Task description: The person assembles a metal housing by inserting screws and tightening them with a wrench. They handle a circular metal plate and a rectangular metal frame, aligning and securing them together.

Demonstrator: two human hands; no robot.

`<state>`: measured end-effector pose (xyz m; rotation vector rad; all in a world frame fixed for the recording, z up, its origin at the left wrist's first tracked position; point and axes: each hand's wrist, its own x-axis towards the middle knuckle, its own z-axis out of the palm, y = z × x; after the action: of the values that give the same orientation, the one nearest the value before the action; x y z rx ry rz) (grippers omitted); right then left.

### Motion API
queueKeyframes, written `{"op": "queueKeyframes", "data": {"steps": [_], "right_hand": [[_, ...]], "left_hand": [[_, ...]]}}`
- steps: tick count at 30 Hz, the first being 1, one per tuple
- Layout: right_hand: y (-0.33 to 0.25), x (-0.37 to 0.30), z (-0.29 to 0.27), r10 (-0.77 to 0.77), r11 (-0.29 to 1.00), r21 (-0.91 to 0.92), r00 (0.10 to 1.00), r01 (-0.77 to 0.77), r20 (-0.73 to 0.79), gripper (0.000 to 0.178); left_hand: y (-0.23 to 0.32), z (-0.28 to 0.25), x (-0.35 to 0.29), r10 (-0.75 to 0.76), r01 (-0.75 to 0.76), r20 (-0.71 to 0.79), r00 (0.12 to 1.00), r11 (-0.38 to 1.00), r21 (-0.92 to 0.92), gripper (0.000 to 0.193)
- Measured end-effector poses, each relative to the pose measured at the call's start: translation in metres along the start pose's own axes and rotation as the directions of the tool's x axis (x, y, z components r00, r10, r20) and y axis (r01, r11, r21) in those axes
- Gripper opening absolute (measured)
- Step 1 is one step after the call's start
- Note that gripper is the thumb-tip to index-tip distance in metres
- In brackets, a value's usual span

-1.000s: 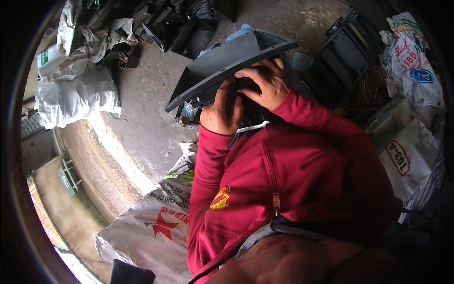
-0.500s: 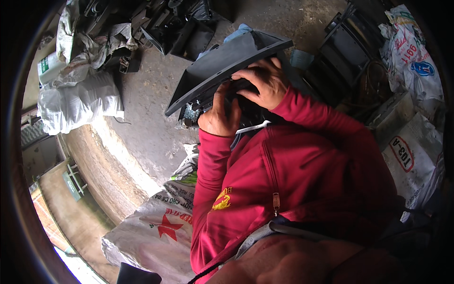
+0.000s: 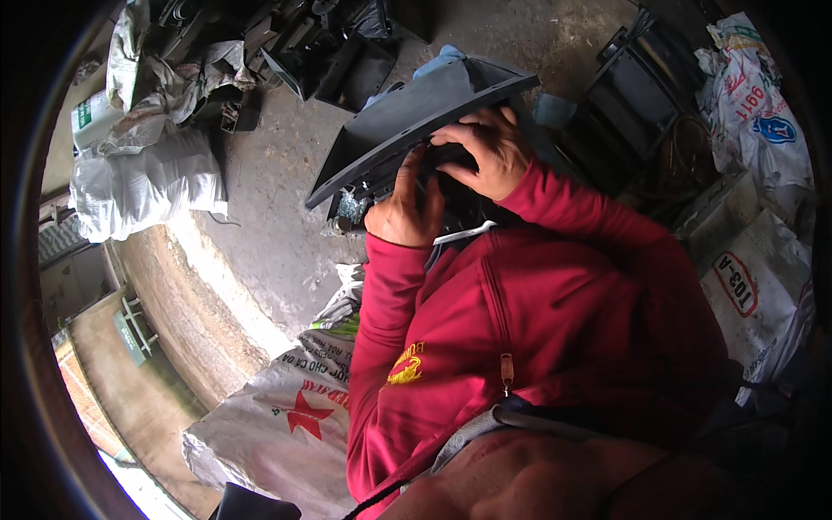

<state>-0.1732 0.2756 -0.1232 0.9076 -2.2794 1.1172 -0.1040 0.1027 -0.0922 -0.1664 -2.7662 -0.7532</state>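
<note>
A dark grey, shallow tray-shaped housing (image 3: 407, 108) is tilted in front of my chest, with its long rim running up to the right. My left hand (image 3: 405, 212) is just below the rim, index finger stretched up to its underside and thumb apart. Closing in from the right, my right hand (image 3: 494, 156) has its index finger and thumb bent toward the left fingertip. Its other fingers reach under the rim. Whatever is between the right fingertips is too dark and small to make out. Shiny small pieces (image 3: 352, 206) show under the housing's left corner.
Dark metal parts (image 3: 347, 69) are heaped at the far left, and more dark frames (image 3: 637, 91) stand at the right. A white wrapped bundle (image 3: 147, 186) lies left. Printed sacks (image 3: 277, 425) are by my left arm and at the right (image 3: 754, 286). Blue cloth (image 3: 440, 59) shows behind the housing.
Hardly anything differs. Both hands and the housing have shifted very slightly to the right; the fingers keep nearly the same pose at the rim.
</note>
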Motion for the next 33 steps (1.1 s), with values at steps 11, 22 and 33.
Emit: {"op": "queueKeyframes", "data": {"steps": [11,22,33], "right_hand": [[0.002,0.001,0.001,-0.033,0.999,-0.028,0.999,0.033,0.004,0.063],[0.007,0.009,-0.006,-0.099,0.994,-0.028,0.993,0.101,0.056,0.062],[0.009,0.006,-0.004,-0.092,0.995,-0.030,0.994,0.094,0.060,0.065]], "left_hand": [[-0.006,-0.003,0.011,-0.004,0.020,0.113,0.994,0.989,-0.147,0.048],[0.004,-0.006,0.008,-0.026,0.030,0.107,0.994,0.999,-0.043,0.046],[0.003,0.000,0.005,0.032,-0.029,-0.060,0.998,0.998,0.046,0.047]]}}
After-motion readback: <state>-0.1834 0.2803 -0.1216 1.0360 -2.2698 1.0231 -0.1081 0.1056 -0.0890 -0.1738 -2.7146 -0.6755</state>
